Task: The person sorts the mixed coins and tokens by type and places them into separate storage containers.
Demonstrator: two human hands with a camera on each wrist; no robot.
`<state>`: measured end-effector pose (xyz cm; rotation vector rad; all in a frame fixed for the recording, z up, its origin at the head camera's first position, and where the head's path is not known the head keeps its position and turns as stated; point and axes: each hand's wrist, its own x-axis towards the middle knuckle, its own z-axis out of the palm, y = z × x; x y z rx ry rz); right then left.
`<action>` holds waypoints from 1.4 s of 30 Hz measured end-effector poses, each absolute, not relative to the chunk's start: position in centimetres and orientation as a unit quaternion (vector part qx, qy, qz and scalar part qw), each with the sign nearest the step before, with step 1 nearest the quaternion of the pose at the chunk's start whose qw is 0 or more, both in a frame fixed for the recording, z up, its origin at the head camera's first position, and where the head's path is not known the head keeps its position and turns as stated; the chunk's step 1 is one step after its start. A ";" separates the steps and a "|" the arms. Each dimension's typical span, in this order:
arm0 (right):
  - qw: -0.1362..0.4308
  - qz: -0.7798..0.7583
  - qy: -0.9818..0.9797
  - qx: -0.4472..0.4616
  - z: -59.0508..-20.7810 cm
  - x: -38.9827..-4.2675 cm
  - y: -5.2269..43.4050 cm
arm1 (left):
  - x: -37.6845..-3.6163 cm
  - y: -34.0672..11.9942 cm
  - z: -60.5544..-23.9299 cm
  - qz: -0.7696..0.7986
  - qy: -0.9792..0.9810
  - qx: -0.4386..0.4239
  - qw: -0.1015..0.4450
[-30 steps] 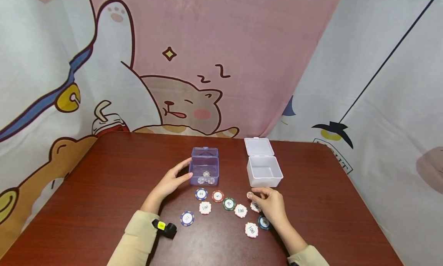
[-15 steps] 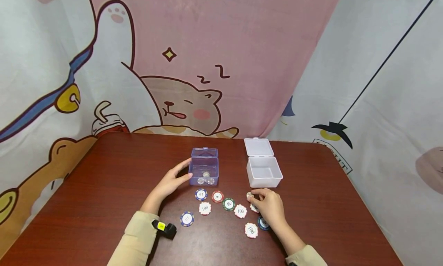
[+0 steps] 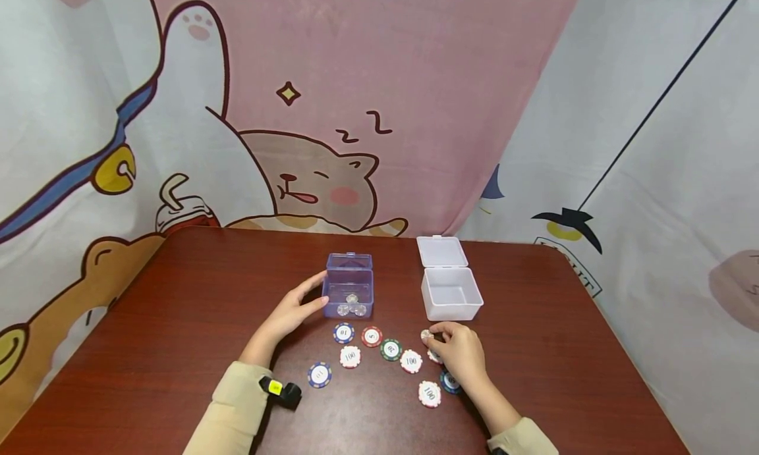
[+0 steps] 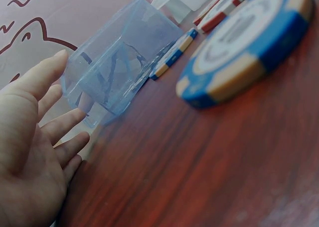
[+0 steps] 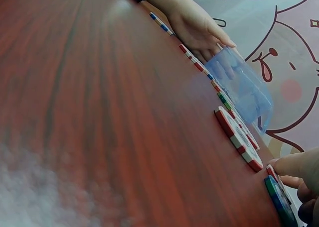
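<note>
In the head view my left hand (image 3: 294, 312) lies along the left side of a translucent blue box (image 3: 348, 290) with its lid up. Its fingers are nearly straight, and its thumb touches the front corner. Several small clear round pieces (image 3: 352, 308) sit inside the box. My right hand (image 3: 461, 353) pinches a similar small clear piece (image 3: 425, 336) between thumb and forefinger, just in front of an open white box (image 3: 452, 295). Beneath that hand a white-edged poker chip (image 3: 434, 357) is partly covered. A blue-green chip (image 3: 450, 382) lies by its wrist.
Between the hands, several poker chips lie flat: a red one (image 3: 371, 336), a green one (image 3: 391, 349), blue ones such as this chip (image 3: 319, 374), and white ones such as this chip (image 3: 429, 394). A patterned cloth (image 3: 462, 112) hangs behind the brown table (image 3: 237, 257).
My right hand has shifted very slightly left with its fingertips at the clear piece, covering more of the chip beneath. The left hand and both boxes stay as they were.
</note>
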<state>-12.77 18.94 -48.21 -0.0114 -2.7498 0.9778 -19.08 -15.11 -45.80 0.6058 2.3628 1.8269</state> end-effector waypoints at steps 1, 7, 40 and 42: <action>0.110 0.333 -0.937 -0.004 -48.2 -12.8 18.9 | -19.1 -15.1 -45.8 0.599 0.774 0.198 0.047; 0.105 0.358 -0.928 -0.015 -48.2 -12.7 19.0 | -19.0 -15.1 -45.7 0.600 0.774 0.197 0.046; 0.088 0.536 -0.840 -0.013 -46.7 -12.4 16.4 | -18.9 -15.1 -45.4 0.606 0.768 0.200 0.050; 0.098 0.534 -0.840 -0.006 -46.6 -12.5 16.0 | -18.9 -15.1 -45.4 0.605 0.769 0.200 0.050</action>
